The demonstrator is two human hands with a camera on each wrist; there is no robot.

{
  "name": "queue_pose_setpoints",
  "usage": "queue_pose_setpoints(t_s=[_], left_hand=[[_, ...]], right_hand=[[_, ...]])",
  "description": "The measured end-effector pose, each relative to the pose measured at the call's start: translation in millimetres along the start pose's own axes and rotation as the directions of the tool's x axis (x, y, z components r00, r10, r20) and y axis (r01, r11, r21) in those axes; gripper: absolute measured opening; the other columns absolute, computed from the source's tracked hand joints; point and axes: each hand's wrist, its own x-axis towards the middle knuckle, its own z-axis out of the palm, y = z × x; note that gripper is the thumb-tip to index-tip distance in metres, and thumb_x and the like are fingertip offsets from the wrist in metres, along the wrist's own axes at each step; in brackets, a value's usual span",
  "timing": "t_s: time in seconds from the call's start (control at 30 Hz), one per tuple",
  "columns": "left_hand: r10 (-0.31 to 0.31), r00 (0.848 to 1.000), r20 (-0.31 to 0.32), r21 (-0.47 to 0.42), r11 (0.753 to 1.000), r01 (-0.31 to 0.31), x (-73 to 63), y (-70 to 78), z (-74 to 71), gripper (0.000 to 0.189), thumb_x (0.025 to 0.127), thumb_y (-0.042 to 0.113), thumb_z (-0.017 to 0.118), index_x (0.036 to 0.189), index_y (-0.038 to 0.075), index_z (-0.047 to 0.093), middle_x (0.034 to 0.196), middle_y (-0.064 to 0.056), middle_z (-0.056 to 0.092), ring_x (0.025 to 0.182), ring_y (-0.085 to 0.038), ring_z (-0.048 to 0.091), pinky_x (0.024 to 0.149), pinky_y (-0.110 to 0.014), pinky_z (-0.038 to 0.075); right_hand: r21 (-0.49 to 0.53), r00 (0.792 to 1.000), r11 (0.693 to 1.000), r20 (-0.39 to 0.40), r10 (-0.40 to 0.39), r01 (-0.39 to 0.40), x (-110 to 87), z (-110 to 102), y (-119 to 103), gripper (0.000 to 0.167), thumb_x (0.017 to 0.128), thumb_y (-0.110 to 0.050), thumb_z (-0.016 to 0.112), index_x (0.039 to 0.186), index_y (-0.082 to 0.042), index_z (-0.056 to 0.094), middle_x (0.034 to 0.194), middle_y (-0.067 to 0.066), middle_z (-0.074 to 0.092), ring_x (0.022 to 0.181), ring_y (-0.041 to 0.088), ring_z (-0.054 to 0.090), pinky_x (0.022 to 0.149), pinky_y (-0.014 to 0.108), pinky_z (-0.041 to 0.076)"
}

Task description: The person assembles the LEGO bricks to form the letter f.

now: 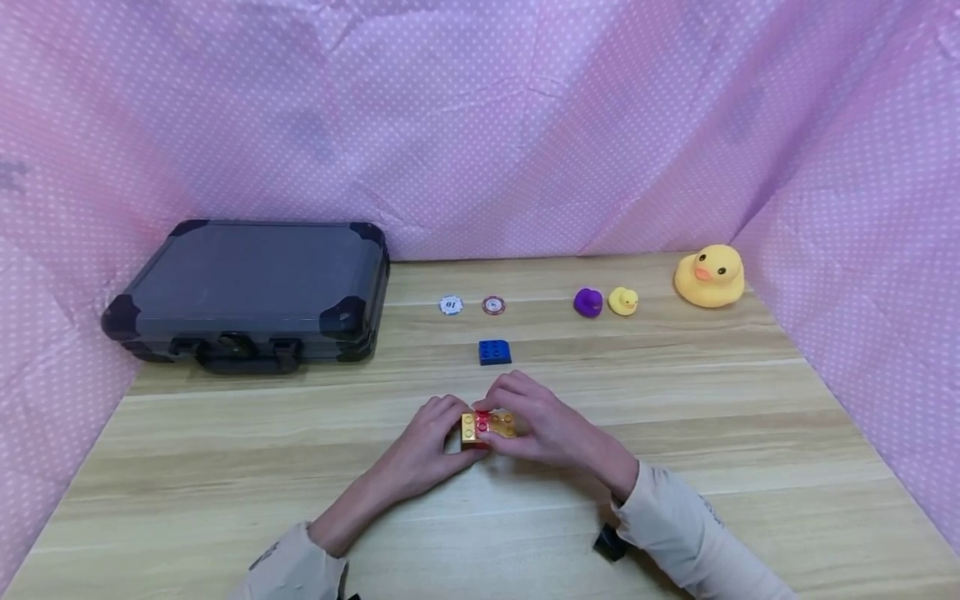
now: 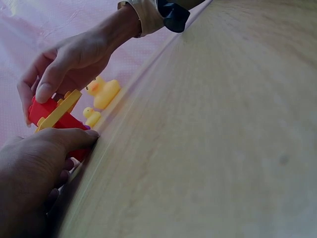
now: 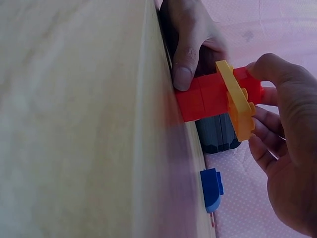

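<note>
I have the left hand (image 1: 429, 446) gripping the lower red bricks (image 3: 202, 96), yellow brick (image 3: 235, 101) stacked above; the right hand (image 1: 546, 425) pinches the top red brick (image 3: 247, 85). The far blue brick (image 1: 494, 352) lies unjoined.

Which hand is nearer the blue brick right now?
Right. The right hand is just on the person's side of the blue brick; the left hand is farther off, nearer the person and to the brick's left.

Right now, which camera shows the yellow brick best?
The right wrist view: the yellow brick appears largest, its long side visible between red bricks. The head view shows its studded top, partly covered; the left wrist view shows it smaller.
</note>
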Motion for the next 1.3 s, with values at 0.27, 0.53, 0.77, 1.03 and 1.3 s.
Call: queue_pose_setpoints(t_s=[0.27, 0.53, 0.77, 1.03, 1.3], left_hand=[[0.017, 1.0, -0.011, 0.007, 1.0, -0.017, 0.1, -0.6, 0.3, 0.037, 0.089, 0.033, 0.084, 0.119, 0.018, 0.069, 0.113, 0.009, 0.063, 0.104, -0.012, 0.053, 0.091, -0.04, 0.047], [0.013, 1.0, -0.007, -0.001, 1.0, -0.013, -0.5, 0.6, -1.0, 0.035, 0.09, 0.032, 0.083, 0.119, 0.018, 0.068, 0.113, 0.009, 0.062, 0.105, -0.013, 0.053, 0.092, -0.041, 0.046], [0.012, 1.0, -0.003, -0.004, 1.0, -0.012, 0.2, 0.3, -0.4, 0.036, 0.09, 0.032, 0.083, 0.119, 0.018, 0.068, 0.113, 0.009, 0.062, 0.105, -0.012, 0.052, 0.092, -0.04, 0.046], [-0.012, 1.0, 0.012, 0.002, 1.0, 0.011, 0.7, 0.6, 0.6, 0.037, 0.089, 0.033, 0.084, 0.12, 0.019, 0.068, 0.114, 0.01, 0.062, 0.106, -0.011, 0.051, 0.093, -0.039, 0.046], [-0.019, 1.0, 0.019, -0.007, 1.0, 0.02, 0.3, 1.7, 0.0, 0.036, 0.089, 0.032, 0.084, 0.119, 0.019, 0.068, 0.114, 0.01, 0.061, 0.106, -0.012, 0.051, 0.093, -0.039, 0.046]], right_hand=[[0.016, 1.0, 1.0, 0.001, 0.017, -0.017, -0.9, 1.2, 0.3, 0.027, 0.092, -0.015, 0.078, 0.117, -0.01, 0.07, 0.11, -0.003, 0.062, 0.108, 0.015, 0.055, 0.09, 0.033, 0.053], [0.024, 1.0, 1.0, -0.009, 0.015, -0.014, -1.8, 3.4, 1.7, 0.027, 0.092, -0.013, 0.078, 0.116, -0.01, 0.069, 0.11, -0.003, 0.062, 0.108, 0.015, 0.054, 0.09, 0.033, 0.052], [0.0, 1.0, 1.0, -0.017, 0.01, -0.01, -2.7, 4.2, 1.6, 0.027, 0.092, -0.015, 0.079, 0.116, -0.01, 0.069, 0.11, -0.003, 0.061, 0.109, 0.016, 0.054, 0.09, 0.033, 0.052], [-0.006, 1.0, 1.0, -0.031, 0.003, -0.003, -5.1, 6.9, 2.8, 0.028, 0.091, -0.015, 0.079, 0.116, -0.009, 0.069, 0.111, -0.002, 0.061, 0.11, 0.016, 0.054, 0.092, 0.034, 0.052], [0.014, 0.999, 1.0, -0.042, 0.006, -0.005, -7.4, 9.5, 4.9, 0.029, 0.091, -0.012, 0.079, 0.117, -0.011, 0.068, 0.114, -0.003, 0.061, 0.111, 0.016, 0.053, 0.092, 0.033, 0.052]])
